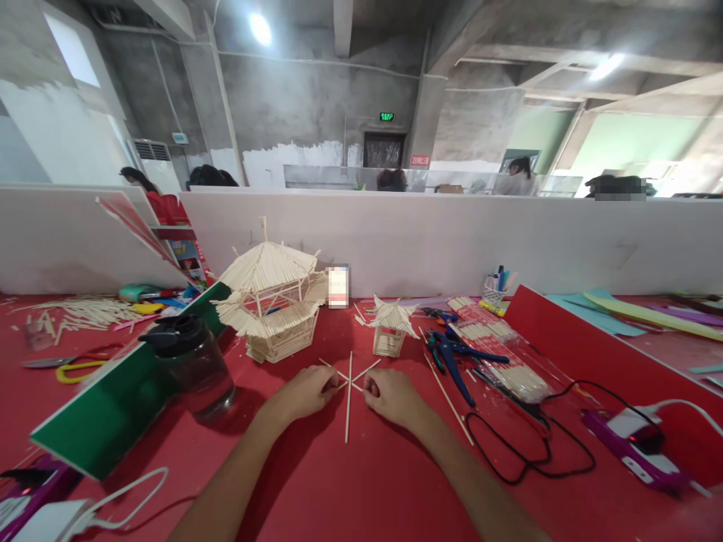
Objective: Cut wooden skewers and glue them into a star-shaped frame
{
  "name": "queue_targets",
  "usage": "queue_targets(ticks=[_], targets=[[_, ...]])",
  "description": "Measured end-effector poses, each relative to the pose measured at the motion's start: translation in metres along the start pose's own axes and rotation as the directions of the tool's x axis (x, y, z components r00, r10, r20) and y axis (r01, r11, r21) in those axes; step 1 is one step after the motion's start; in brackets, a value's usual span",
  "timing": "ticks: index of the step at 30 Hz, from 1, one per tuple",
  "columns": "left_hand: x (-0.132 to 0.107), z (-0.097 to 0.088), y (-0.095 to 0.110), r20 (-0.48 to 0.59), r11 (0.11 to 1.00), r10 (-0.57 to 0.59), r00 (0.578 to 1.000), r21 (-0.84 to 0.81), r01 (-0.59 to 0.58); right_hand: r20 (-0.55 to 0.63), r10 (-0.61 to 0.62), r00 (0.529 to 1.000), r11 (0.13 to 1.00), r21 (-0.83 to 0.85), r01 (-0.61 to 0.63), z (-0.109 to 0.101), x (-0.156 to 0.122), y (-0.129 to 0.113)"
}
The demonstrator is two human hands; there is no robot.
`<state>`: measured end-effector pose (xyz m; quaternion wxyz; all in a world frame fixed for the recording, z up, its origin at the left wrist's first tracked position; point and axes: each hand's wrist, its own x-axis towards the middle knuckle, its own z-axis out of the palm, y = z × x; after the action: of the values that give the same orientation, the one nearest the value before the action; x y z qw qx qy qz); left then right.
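Observation:
My left hand [308, 391] and my right hand [389, 395] rest on the red table [361, 482], both with fingers curled in a pinch. Between them lies a star of crossed thin wooden sticks [349, 384]; each hand grips a stick end at the crossing. A large pavilion model made of sticks [271, 305] stands behind to the left. A small stick pavilion [391, 327] stands just beyond the star.
A dark plastic bottle [195, 361] and a green board [124, 395] lie left. Blue pliers [452, 357], a bag of sticks [497, 354], a black cable [525, 444] and a purple power strip [638, 444] lie right. White partition [452, 241] behind; people sit beyond it.

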<state>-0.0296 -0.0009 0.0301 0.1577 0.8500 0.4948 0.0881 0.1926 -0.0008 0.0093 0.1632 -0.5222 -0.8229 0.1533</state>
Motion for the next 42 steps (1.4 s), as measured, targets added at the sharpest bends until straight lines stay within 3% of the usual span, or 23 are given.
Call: queue_targets(ticks=[5,9,11,13,16,18,22,25,28,30,32,37,39,42], targets=[[0.002,0.002,-0.002,-0.011,1.0,0.011,1.0,-0.022,-0.011,-0.071,0.106,0.992,0.994,0.004,-0.106,-0.019,0.005,0.026],[0.005,0.007,-0.012,-0.168,0.993,0.114,0.979,-0.001,-0.116,-0.117,0.298,0.947,0.955,0.042,-0.295,-0.03,0.01,0.067],[0.006,0.01,-0.021,-0.222,0.989,0.148,0.964,0.01,-0.15,-0.174,0.341,0.924,0.939,0.104,-0.327,-0.026,0.013,0.087],[0.005,0.013,-0.028,-0.204,0.992,0.128,0.971,0.025,-0.126,-0.284,0.329,0.901,0.936,0.222,-0.272,-0.018,0.018,0.101],[0.004,0.014,-0.034,-0.109,0.996,0.081,0.991,0.057,-0.075,-0.431,0.279,0.858,0.901,0.427,-0.078,-0.003,0.03,0.112],[0.003,0.013,-0.035,-0.082,0.996,0.063,0.995,0.068,-0.058,-0.459,0.263,0.848,0.836,0.548,0.037,0.003,0.039,0.112],[0.003,0.012,-0.035,-0.101,0.997,0.064,0.993,0.037,-0.061,-0.419,0.235,0.877,0.629,0.754,0.191,0.006,0.051,0.105],[0.004,0.012,-0.037,-0.125,0.998,0.059,0.99,0.015,-0.057,-0.35,0.257,0.901,0.502,0.845,0.185,0.004,0.052,0.101],[0.005,0.013,-0.04,-0.157,0.998,0.061,0.986,0.005,-0.061,-0.228,0.264,0.937,0.433,0.896,0.096,0.005,0.05,0.101],[0.006,0.014,-0.042,-0.179,0.997,0.071,0.981,0.009,-0.071,-0.189,0.241,0.952,0.434,0.898,0.068,0.007,0.049,0.102],[0.007,0.013,-0.043,-0.203,0.997,0.082,0.976,0.013,-0.081,-0.244,0.202,0.949,0.478,0.87,0.122,0.009,0.051,0.103],[0.009,0.009,-0.04,-0.297,0.995,0.075,0.952,-0.045,-0.092,-0.474,0.151,0.868,0.655,0.705,0.271,0.008,0.058,0.101],[0.009,0.007,-0.036,-0.327,0.989,0.072,0.942,-0.099,-0.11,-0.505,0.153,0.849,0.647,0.701,0.301,0.003,0.058,0.097],[0.008,0.003,-0.031,-0.347,0.971,0.042,0.937,-0.208,-0.12,-0.475,0.186,0.86,0.551,0.775,0.309,-0.003,0.051,0.084]])
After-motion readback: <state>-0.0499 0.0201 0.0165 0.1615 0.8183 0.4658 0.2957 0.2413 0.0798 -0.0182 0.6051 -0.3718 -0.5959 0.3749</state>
